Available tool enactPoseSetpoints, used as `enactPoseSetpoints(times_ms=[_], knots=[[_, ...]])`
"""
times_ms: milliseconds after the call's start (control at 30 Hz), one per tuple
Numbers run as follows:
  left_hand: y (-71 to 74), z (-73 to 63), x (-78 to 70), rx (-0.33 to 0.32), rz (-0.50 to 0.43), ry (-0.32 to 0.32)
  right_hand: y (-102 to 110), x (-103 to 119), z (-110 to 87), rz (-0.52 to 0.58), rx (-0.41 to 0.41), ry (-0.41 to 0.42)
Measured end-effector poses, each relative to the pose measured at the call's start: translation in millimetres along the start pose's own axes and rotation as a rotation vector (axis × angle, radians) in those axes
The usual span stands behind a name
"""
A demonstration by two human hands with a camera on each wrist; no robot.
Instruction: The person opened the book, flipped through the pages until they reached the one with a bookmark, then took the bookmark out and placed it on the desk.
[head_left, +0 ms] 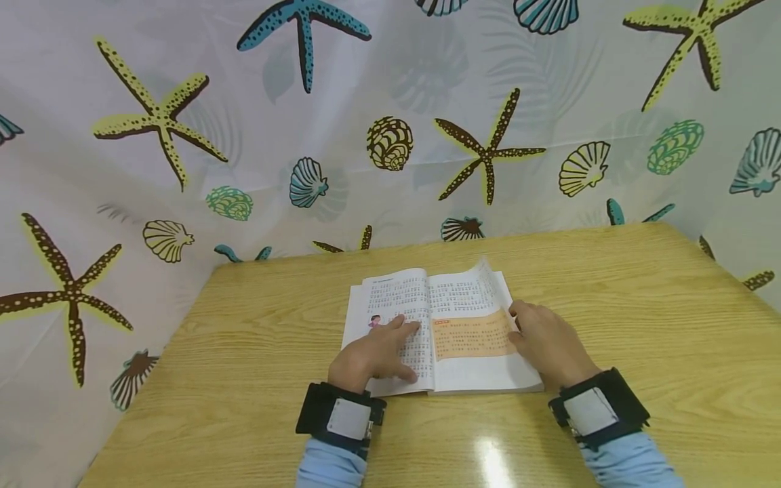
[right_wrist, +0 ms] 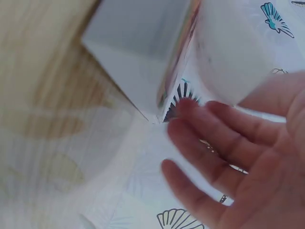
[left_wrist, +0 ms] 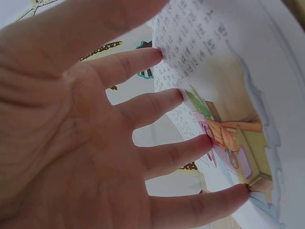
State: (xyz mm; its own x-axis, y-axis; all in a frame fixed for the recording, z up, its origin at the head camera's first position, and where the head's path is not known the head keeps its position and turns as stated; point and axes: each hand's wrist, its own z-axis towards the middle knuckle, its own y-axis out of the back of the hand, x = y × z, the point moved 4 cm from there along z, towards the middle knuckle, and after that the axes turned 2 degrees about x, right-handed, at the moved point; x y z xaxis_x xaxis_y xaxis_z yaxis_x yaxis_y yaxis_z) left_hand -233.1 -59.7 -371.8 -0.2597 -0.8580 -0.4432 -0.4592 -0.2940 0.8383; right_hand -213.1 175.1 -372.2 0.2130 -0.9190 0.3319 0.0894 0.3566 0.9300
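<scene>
Head view: left hand (head_left: 375, 349) spread on open illustrated book (head_left: 399, 295), fingers straight. Right hand (head_left: 549, 342) pinches right-side page (head_left: 472, 332); edge lifted, apparently not yet turned.

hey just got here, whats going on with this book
A person is handling an open book lying on a wooden table. The left hand rests its spread fingers on the left page. The right hand is at the outer edge of the right page, whose upper corner curls up; whether it pinches the paper isn't clear.
</scene>
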Motion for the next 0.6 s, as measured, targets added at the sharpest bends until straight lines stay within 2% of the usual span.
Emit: enactPoseSetpoints(times_ms=[100,233,367,500,600], knots=[[0.2,0.3,0.0,-0.001,0.001,-0.002,4,2,0.2,0.043,-0.09,0.031],[0.9,0.6,0.0,0.0,-0.007,0.003,4,1,0.8,0.054,-0.086,0.064],[0.6,1.3,0.6,0.004,-0.018,0.015,2,4,-0.1,0.214,0.011,0.116],[-0.1,1.6,1.3,0.012,-0.024,0.025,-3,15,-0.9,0.479,0.191,0.161],[0.0,1.1,1.4,0.017,-0.019,0.027,-9,26,-0.8,0.496,0.266,0.193]])
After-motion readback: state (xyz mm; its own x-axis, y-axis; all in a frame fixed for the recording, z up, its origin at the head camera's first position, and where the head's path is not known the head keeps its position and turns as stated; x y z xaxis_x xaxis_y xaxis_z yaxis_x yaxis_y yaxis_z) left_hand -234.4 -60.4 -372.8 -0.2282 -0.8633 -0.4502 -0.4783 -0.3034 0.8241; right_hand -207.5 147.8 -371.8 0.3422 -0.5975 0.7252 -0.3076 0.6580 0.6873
